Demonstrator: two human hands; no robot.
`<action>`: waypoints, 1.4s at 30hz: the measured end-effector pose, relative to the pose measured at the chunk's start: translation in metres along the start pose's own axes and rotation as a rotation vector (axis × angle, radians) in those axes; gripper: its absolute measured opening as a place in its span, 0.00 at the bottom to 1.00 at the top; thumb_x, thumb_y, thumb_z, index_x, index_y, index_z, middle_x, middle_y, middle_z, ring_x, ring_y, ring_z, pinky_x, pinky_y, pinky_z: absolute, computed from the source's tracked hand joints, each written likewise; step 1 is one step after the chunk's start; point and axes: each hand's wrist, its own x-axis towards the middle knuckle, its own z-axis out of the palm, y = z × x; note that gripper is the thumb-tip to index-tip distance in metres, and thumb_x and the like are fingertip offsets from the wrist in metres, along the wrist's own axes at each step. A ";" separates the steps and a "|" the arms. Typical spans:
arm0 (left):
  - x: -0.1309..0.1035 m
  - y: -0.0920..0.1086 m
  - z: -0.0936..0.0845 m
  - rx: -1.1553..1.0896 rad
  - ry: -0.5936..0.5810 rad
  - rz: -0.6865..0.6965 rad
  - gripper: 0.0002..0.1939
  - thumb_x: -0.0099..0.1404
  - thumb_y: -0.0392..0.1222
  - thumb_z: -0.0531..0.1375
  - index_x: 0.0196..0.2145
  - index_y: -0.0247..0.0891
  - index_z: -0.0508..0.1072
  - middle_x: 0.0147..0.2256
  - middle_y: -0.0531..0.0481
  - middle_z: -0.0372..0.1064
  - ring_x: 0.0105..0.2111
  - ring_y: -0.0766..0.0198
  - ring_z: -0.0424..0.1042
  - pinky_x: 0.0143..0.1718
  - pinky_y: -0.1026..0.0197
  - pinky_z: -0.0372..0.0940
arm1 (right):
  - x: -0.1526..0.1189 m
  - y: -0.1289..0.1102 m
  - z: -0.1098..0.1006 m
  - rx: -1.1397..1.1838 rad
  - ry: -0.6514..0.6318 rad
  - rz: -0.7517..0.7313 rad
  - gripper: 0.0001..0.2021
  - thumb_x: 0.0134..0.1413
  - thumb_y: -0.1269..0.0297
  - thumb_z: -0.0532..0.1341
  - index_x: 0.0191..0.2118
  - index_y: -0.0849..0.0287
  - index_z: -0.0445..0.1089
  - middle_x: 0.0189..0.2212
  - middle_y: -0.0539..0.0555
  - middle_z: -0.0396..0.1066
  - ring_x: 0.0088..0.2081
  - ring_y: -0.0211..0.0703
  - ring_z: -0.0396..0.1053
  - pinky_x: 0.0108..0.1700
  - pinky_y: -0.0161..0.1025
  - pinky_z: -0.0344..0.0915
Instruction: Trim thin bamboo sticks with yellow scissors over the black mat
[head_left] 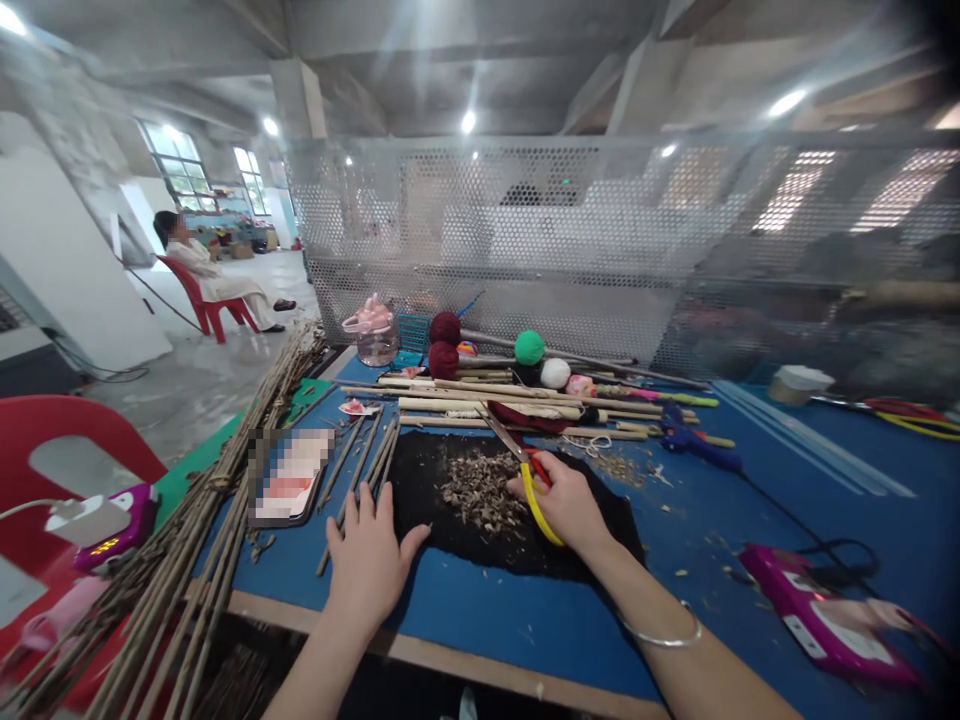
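My right hand [566, 495] is closed round the red and yellow handles of a pair of scissors [514, 440]. Their blades point up and left over a heap of dry brown plant scraps [480, 490]. The heap lies on a black cloth [420, 510] spread on the blue table. My left hand [367, 555] rests with fingers spread at the cloth's left edge, holding nothing. Its fingertips reach the lower ends of several short cut sticks [360, 465]. Left of these lies a phone [289, 480].
A bundle of long thin stalks [217, 500] crosses the table's left edge. Yarn balls [529, 347], poles and a glue gun [697, 440] lie at the back, before a perforated metal screen [510, 230]. A purple power box [825, 610] sits at right. A person [199, 260] sits far left.
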 end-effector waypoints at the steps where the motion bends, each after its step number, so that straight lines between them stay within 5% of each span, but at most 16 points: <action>1: -0.002 0.000 0.001 -0.010 0.004 0.018 0.35 0.58 0.59 0.45 0.57 0.33 0.54 0.58 0.32 0.48 0.57 0.40 0.46 0.50 0.37 0.45 | 0.000 0.000 0.000 -0.006 0.002 -0.001 0.15 0.43 0.51 0.58 0.34 0.56 0.64 0.25 0.49 0.67 0.25 0.37 0.64 0.28 0.32 0.60; 7: -0.014 0.001 0.000 -0.085 0.024 0.044 0.35 0.59 0.57 0.45 0.58 0.32 0.51 0.58 0.34 0.48 0.58 0.44 0.44 0.52 0.37 0.43 | 0.000 0.005 0.004 -0.034 0.021 -0.015 0.17 0.43 0.48 0.58 0.32 0.57 0.64 0.25 0.51 0.67 0.26 0.39 0.64 0.29 0.32 0.60; 13: -0.027 -0.017 -0.007 -0.320 0.141 0.101 0.20 0.62 0.47 0.46 0.47 0.37 0.66 0.50 0.41 0.63 0.52 0.53 0.59 0.52 0.47 0.51 | 0.001 0.009 0.006 -0.114 0.048 0.010 0.18 0.42 0.45 0.57 0.30 0.57 0.63 0.19 0.48 0.63 0.21 0.37 0.59 0.25 0.32 0.56; 16: -0.031 -0.032 -0.014 -0.507 0.274 0.013 0.16 0.61 0.42 0.46 0.38 0.37 0.70 0.38 0.44 0.70 0.40 0.58 0.68 0.44 0.56 0.60 | 0.001 0.009 0.006 -0.125 0.055 0.021 0.18 0.42 0.45 0.57 0.29 0.57 0.63 0.19 0.47 0.62 0.21 0.36 0.58 0.26 0.31 0.56; 20: -0.032 -0.043 -0.016 -0.580 0.266 -0.155 0.12 0.59 0.40 0.47 0.29 0.38 0.69 0.30 0.48 0.71 0.32 0.59 0.69 0.38 0.59 0.62 | 0.000 0.004 0.005 -0.112 0.048 0.004 0.18 0.42 0.45 0.57 0.27 0.57 0.61 0.18 0.47 0.61 0.21 0.35 0.56 0.25 0.30 0.55; 25: -0.029 -0.049 -0.011 -0.640 0.270 -0.180 0.15 0.59 0.43 0.48 0.39 0.37 0.69 0.35 0.47 0.71 0.35 0.60 0.69 0.39 0.60 0.62 | 0.000 0.005 0.005 -0.098 0.057 0.001 0.18 0.42 0.46 0.58 0.29 0.57 0.62 0.20 0.47 0.61 0.22 0.35 0.57 0.26 0.30 0.55; 29: -0.025 -0.053 -0.013 -0.459 0.287 -0.091 0.18 0.60 0.46 0.49 0.43 0.36 0.68 0.36 0.44 0.69 0.38 0.58 0.67 0.41 0.59 0.60 | -0.001 0.007 0.005 -0.096 0.067 -0.003 0.18 0.42 0.46 0.58 0.27 0.58 0.61 0.19 0.46 0.60 0.21 0.34 0.55 0.25 0.30 0.54; 34: -0.018 -0.048 -0.018 -0.112 0.090 -0.073 0.17 0.59 0.51 0.50 0.38 0.39 0.70 0.35 0.44 0.68 0.36 0.54 0.66 0.34 0.58 0.58 | -0.001 0.006 0.006 -0.069 0.093 -0.042 0.19 0.40 0.45 0.59 0.28 0.58 0.63 0.19 0.47 0.61 0.21 0.34 0.56 0.25 0.30 0.55; 42: -0.012 -0.040 -0.030 -0.165 0.079 -0.148 0.17 0.62 0.51 0.46 0.29 0.41 0.70 0.27 0.48 0.71 0.29 0.59 0.68 0.27 0.62 0.51 | 0.001 0.010 0.008 -0.077 0.079 -0.002 0.18 0.40 0.48 0.60 0.30 0.58 0.64 0.19 0.46 0.61 0.21 0.35 0.58 0.25 0.30 0.55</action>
